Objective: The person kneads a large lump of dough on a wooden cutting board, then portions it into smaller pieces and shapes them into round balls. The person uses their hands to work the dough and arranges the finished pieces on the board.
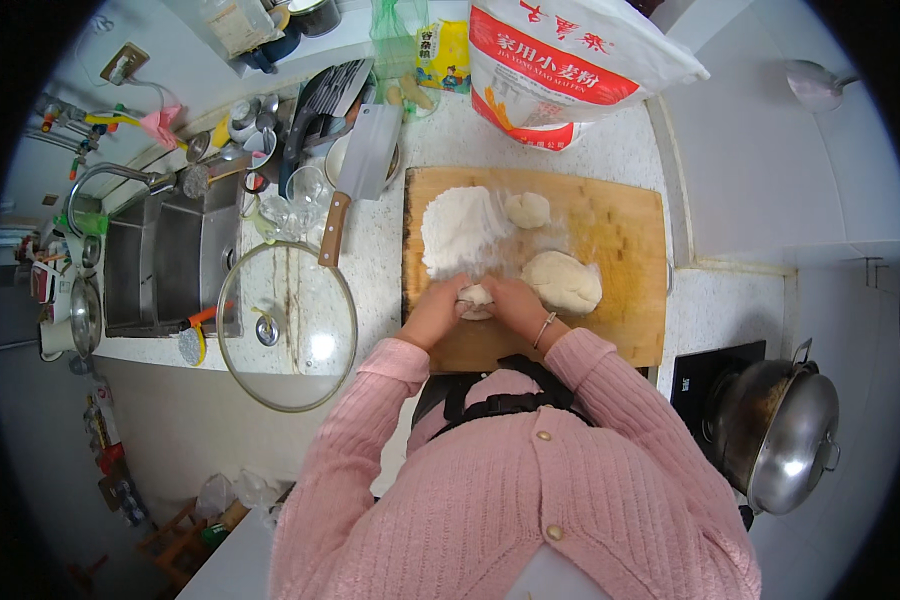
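My left hand (439, 306) and my right hand (514, 304) both grip one small piece of dough (476, 297), low over the near part of a wooden cutting board (630, 330). Fingers partly cover that piece. Just beyond them a heap of white flour (457, 225) lies on the board's left side. To its right sits a small dough ball (527, 210). A larger dough lump (562, 283) rests right of my right hand, apart from it. Loose flour is dusted between the heap and the lumps.
Behind the board stands a big flour bag (555, 82). A cleaver (367, 157) lies left of it, over bowls. A glass lid (285, 352) overhangs the counter edge, beside a steel sink (180, 262). At right, a lidded steel pot (787, 435) is on a black cooktop (720, 367).
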The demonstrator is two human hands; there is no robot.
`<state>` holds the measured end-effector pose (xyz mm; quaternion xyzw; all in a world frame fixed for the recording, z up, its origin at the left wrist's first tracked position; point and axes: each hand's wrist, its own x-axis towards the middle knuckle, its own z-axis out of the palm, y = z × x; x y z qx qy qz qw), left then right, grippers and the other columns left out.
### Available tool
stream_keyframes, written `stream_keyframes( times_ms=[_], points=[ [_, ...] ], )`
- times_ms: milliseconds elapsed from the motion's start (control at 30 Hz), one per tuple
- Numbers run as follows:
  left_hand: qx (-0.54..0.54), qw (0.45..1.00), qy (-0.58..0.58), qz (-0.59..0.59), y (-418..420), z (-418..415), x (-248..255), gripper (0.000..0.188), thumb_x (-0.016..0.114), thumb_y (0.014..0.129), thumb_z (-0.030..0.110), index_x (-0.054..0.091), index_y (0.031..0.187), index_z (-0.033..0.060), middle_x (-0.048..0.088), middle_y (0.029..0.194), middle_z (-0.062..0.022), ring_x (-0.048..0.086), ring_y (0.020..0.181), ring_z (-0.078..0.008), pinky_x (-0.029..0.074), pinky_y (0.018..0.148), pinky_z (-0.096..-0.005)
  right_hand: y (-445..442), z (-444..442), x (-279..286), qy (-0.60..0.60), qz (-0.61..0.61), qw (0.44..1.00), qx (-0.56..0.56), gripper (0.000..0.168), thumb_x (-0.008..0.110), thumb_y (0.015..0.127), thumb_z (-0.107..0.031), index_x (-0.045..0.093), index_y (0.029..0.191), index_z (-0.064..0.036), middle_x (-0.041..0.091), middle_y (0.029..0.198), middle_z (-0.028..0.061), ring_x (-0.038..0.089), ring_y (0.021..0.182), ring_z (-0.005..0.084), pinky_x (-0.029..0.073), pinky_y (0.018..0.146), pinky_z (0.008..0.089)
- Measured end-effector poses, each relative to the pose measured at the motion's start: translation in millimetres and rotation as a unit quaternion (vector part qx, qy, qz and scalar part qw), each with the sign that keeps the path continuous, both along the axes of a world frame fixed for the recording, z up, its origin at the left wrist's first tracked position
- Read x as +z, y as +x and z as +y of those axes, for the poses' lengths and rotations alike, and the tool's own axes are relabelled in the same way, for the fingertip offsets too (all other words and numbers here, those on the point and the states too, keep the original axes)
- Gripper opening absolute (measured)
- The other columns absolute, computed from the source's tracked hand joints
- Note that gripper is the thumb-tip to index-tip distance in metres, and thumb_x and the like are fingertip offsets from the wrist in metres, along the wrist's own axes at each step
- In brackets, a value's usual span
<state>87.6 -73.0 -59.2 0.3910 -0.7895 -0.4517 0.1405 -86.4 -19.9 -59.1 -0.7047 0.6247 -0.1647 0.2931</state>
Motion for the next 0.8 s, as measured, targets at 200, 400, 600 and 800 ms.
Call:
stream_keyframes(
  times_ms=[200, 400, 600, 800],
  points=[
    [0.092, 0.993, 0.065, 0.033, 9, -25, 19, 0.030, 0.067, 0.078, 0.012, 0.055, 0.103, -0.0006, 0.062, 0.087, -0.0244, 0.060, 0.081, -0.0394, 0.048, 0.069, -0.0410, 2, -27, 3, 0.047, -0.205, 0.978, -0.011, 0.041, 0.065, 0.077, -0.022, 0.054, 0.111, -0.002, 0.061, 0.095, 0.0221, 0.058, 0.089, 0.0364, 0.044, 0.078, 0.0438],
    [0.209, 0.978, 0.004, -0.013, 1, -17, -20, 0.023, 0.064, 0.082, 0.010, 0.055, 0.099, -0.0024, 0.062, 0.069, -0.0154, 0.059, 0.053, -0.0239, 0.047, 0.051, -0.0331, 8, -53, 3, -0.001, -0.043, 0.998, -0.048, 0.027, 0.063, 0.075, -0.013, 0.061, 0.100, -0.003, 0.059, 0.093, 0.0224, 0.057, 0.087, 0.0366, 0.044, 0.077, 0.0436],
    [0.178, 0.983, -0.005, -0.044, -7, -22, -12, 0.024, 0.064, 0.082, 0.012, 0.055, 0.100, -0.0017, 0.062, 0.070, -0.0153, 0.060, 0.055, -0.0209, 0.047, 0.052, -0.0313, 7, -54, -12, -0.035, -0.020, 0.996, -0.076, 0.021, 0.066, 0.073, -0.015, 0.060, 0.089, -0.002, 0.058, 0.077, 0.0222, 0.057, 0.076, 0.0367, 0.044, 0.070, 0.0443],
    [0.090, 0.969, 0.180, 0.145, 4, -11, -11, 0.027, 0.060, 0.086, 0.009, 0.054, 0.109, -0.0025, 0.063, 0.090, -0.0111, 0.059, 0.080, -0.0150, 0.047, 0.071, -0.0274, 1, -21, 15, 0.128, -0.195, 0.959, -0.158, 0.030, 0.061, 0.077, -0.015, 0.051, 0.099, 0.002, 0.059, 0.083, 0.0187, 0.059, 0.071, 0.0307, 0.046, 0.065, 0.0405]
  ],
)
